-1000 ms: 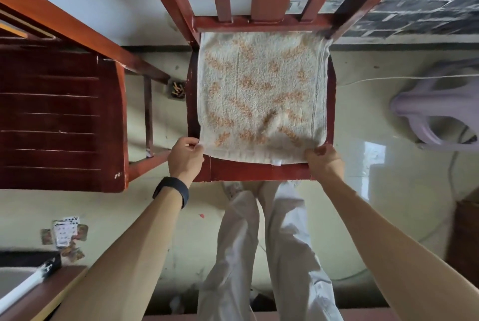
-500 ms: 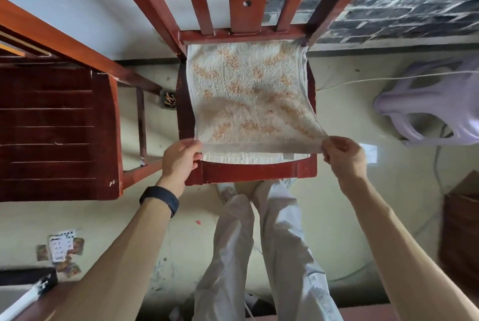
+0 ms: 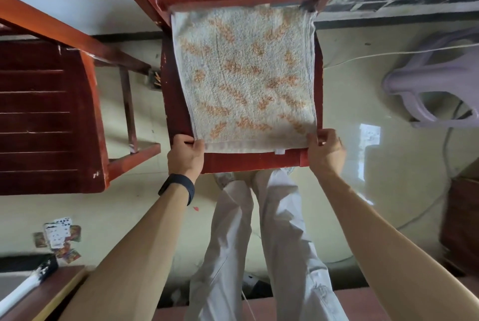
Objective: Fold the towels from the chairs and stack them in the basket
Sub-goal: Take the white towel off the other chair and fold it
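Observation:
A white towel (image 3: pixel 246 74) with orange leaf marks lies spread over the seat of a red wooden chair (image 3: pixel 254 162) in front of me. My left hand (image 3: pixel 185 154) pinches the towel's near left corner. At the near right corner my right hand (image 3: pixel 325 151) grips the towel's edge. Both corners sit just above the seat's front rail. A small white tag hangs from the near edge. No basket is in view.
A second red wooden chair (image 3: pixel 46 116) stands to the left. A pale purple plastic stool (image 3: pixel 435 87) lies on the floor at right, with a white cable beside it. Playing cards (image 3: pixel 58 236) are scattered on the floor at lower left. My white trouser legs show below the seat.
Half a second ago both hands held the towel's near edge lifted off the seat. Now the towel lies flat again, with the hands still on its corners.

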### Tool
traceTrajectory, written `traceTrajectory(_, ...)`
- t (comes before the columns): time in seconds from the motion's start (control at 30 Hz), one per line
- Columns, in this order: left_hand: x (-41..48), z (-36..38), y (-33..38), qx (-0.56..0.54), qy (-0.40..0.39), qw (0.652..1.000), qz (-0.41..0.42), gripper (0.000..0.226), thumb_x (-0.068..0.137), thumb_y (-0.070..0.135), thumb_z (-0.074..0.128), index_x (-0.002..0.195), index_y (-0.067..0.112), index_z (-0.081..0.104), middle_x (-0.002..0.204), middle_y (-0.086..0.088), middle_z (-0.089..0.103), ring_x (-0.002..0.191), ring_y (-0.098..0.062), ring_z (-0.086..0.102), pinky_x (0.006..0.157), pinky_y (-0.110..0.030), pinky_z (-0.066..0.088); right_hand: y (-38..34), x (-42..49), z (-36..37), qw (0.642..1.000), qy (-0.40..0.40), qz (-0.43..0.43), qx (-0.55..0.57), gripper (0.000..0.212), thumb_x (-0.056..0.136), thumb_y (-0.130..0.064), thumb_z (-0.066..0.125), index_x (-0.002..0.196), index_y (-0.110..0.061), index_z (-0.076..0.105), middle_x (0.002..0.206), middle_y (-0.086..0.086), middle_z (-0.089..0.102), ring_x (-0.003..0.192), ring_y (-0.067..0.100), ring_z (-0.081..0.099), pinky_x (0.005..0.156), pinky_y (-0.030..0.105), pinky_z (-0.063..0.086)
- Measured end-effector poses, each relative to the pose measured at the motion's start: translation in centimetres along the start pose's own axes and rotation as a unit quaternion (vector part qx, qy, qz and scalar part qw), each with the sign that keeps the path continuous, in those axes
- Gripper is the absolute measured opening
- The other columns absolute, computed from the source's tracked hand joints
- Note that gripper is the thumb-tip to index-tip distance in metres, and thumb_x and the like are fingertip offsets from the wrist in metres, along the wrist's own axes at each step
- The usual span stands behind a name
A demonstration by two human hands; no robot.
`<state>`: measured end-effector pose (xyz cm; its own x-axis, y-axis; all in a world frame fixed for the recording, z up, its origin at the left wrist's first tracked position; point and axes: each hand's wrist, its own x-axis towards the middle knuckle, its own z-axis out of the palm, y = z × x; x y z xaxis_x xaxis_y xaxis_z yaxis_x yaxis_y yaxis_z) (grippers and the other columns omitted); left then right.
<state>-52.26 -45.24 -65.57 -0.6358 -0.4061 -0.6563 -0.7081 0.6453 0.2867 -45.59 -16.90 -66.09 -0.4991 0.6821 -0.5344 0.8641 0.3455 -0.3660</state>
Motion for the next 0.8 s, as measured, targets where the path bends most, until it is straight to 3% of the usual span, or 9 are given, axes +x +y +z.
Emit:
traceTrajectory(0.1,0.0,0.1,0.3,0.047,0.003,0.999,0.001,0.024,0.092,0.036,0.061,0.104,0.015,0.058,0.105,-0.01,0.063,0.09,-0.033,0.062,0.07,-0.036,0.048,0.1,-1.2,0.2,0.999,-0.033,0.013,-0.013,0.039,0.093,-0.032,0.066,0.119,-0.006,0.055,0.115,0.017,0.059,0.108,0.032,0.054,0.091,0.036,0.039)
traceTrajectory(0.17,0.0,0.2,0.7,0.091,0.002,0.996,0.001,0.022,0.093,0.036,0.059,0.102,0.017,0.057,0.111,-0.012,0.058,0.094,-0.037,0.061,0.071,-0.041,0.051,-0.3,-1.6,0.5,0.998,-0.04,0.041,-0.01,0.035,0.095,-0.028,0.062,0.12,-0.004,0.053,0.117,0.018,0.057,0.11,0.034,0.053,0.092,0.037,0.039)
traceTrajectory(0.33,0.0,0.3,1.0,0.128,-0.022,0.991,0.017,0.008,0.094,0.033,0.053,0.095,0.026,0.05,0.103,-0.01,0.056,0.088,-0.036,0.058,0.065,-0.04,0.049,-0.8,-0.4,1.0,0.99,-0.061,0.122,0.037,0.02,0.082,-0.032,0.063,0.098,-0.023,0.055,0.109,0.011,0.066,0.103,0.033,0.063,0.094,0.046,0.052)
traceTrajectory(0.4,-0.1,0.0,0.7,0.088,-0.029,0.996,0.012,0.007,0.094,0.033,0.052,0.094,0.026,0.049,0.096,-0.009,0.058,0.082,-0.033,0.059,0.064,-0.038,0.048,-0.8,-0.3,0.5,0.989,-0.065,0.12,0.049,0.016,0.076,-0.034,0.066,0.088,-0.03,0.055,0.101,0.007,0.069,0.096,0.03,0.065,0.088,0.046,0.055)
traceTrajectory(0.53,-0.8,-2.0,0.5,-0.079,-0.07,0.993,-0.048,0.013,0.094,0.03,0.06,0.098,0.021,0.051,0.093,-0.005,0.065,0.082,-0.026,0.068,0.073,-0.041,0.056,-1.2,-0.6,-1.6,0.966,-0.077,0.163,0.186,0.021,0.08,-0.021,0.075,0.094,-0.019,0.06,0.092,0.009,0.073,0.079,0.025,0.069,0.076,0.042,0.061)
traceTrajectory(0.67,-2.6,-7.2,2.3,-0.291,-0.158,0.934,-0.136,0.016,0.092,0.011,0.068,0.096,0.015,0.053,0.1,-0.007,0.067,0.085,-0.021,0.069,0.081,-0.036,0.056,-2.7,-1.4,-6.4,0.91,-0.126,0.205,0.337,0.022,0.084,-0.005,0.077,0.1,-0.008,0.061,0.082,0.014,0.072,0.061,0.019,0.07,0.062,0.029,0.062)
traceTrajectory(0.8,-6.5,-14.2,5.7,-0.348,-0.243,0.896,-0.131,0.024,0.088,-0.001,0.068,0.095,0.014,0.049,0.098,-0.009,0.065,0.091,-0.024,0.066,0.096,-0.04,0.049,-6.7,-3.8,-12.9,0.89,-0.135,0.183,0.395,0.017,0.088,-0.003,0.072,0.098,-0.011,0.06,0.079,0.012,0.068,0.059,0.014,0.069,0.059,0.023,0.059)
